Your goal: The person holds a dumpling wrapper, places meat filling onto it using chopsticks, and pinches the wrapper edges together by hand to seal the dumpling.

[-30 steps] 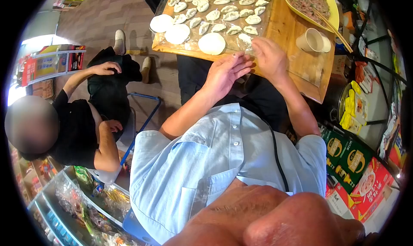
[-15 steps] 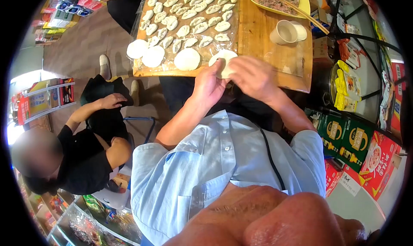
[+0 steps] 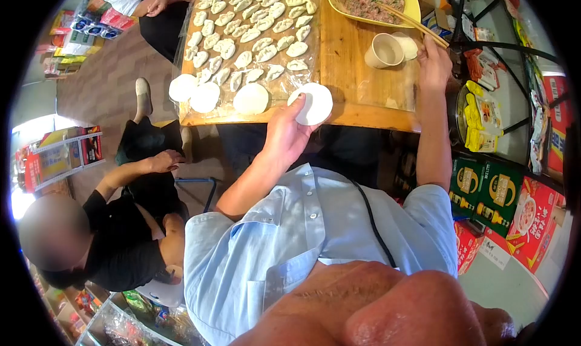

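My left hand (image 3: pixel 289 127) pinches a round white dumpling wrapper (image 3: pixel 316 104) by its edge, thumb on top, at the front edge of the wooden table (image 3: pixel 348 74). My right hand (image 3: pixel 434 65) is at the thick ends of a pair of chopsticks (image 3: pixel 414 24), fingers closed on them. The chopsticks' tips rest in minced meat filling (image 3: pixel 366 1) in a yellow bowl (image 3: pixel 413 4). More wrappers (image 3: pixel 250 98) lie flat in a row along the table's front. Behind them, several shaped dumplings (image 3: pixel 266 54) sit on plastic film.
A paper cup (image 3: pixel 385 51) stands between the bowl and my right hand, with a pale round piece (image 3: pixel 407 46) beside it. Someone in black (image 3: pixel 121 237) sits at left; another person's hand (image 3: pixel 158 5) shows at upper left. Shelves with yellow packets (image 3: pixel 482 117) border the right.
My right hand has left the wrapper and moved right and away from me to the chopsticks. My left hand still holds the wrapper, now more fully visible. The view has shifted slightly.
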`<state>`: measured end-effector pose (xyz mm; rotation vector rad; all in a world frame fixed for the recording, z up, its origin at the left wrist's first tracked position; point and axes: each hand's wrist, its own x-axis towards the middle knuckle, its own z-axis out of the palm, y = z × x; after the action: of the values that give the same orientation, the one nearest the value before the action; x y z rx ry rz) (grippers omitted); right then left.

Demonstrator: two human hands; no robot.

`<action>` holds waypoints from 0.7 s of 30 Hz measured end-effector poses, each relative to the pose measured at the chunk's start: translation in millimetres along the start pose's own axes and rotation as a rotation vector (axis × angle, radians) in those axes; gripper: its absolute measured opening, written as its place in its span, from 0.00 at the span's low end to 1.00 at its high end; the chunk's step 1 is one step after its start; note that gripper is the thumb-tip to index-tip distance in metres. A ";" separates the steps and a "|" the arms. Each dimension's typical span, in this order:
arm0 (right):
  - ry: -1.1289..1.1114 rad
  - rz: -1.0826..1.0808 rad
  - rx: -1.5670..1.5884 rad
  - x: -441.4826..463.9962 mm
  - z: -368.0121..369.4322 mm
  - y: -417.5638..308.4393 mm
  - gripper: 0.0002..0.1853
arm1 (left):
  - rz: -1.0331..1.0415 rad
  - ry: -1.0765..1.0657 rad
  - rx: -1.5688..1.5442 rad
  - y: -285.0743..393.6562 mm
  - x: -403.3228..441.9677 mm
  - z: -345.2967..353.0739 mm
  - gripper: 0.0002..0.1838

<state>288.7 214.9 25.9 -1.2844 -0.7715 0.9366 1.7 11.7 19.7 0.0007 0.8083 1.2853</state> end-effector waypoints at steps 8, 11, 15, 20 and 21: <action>-0.210 -0.221 0.223 31.4 40.0 -15.0 0.12 | -0.006 -0.012 0.039 -5.2 -0.9 0.1 0.21; -0.176 -0.232 0.029 41.8 60.1 -12.3 0.15 | -0.009 -0.009 0.041 -5.2 -1.8 2.4 0.21; -0.255 -0.301 -0.171 65.3 70.3 1.6 0.17 | -0.009 -0.001 0.052 -5.3 -2.1 4.3 0.21; -0.290 -0.453 -0.346 55.1 72.9 -24.8 0.16 | -0.009 -0.007 0.037 -6.3 0.4 3.4 0.21; -0.234 -0.458 -0.335 49.7 71.3 -31.3 0.16 | -0.011 -0.007 0.036 -6.2 0.4 3.3 0.21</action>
<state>251.5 289.7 65.3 -1.2157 -1.3852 0.6033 8.8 11.4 19.2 0.0299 0.8238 1.2601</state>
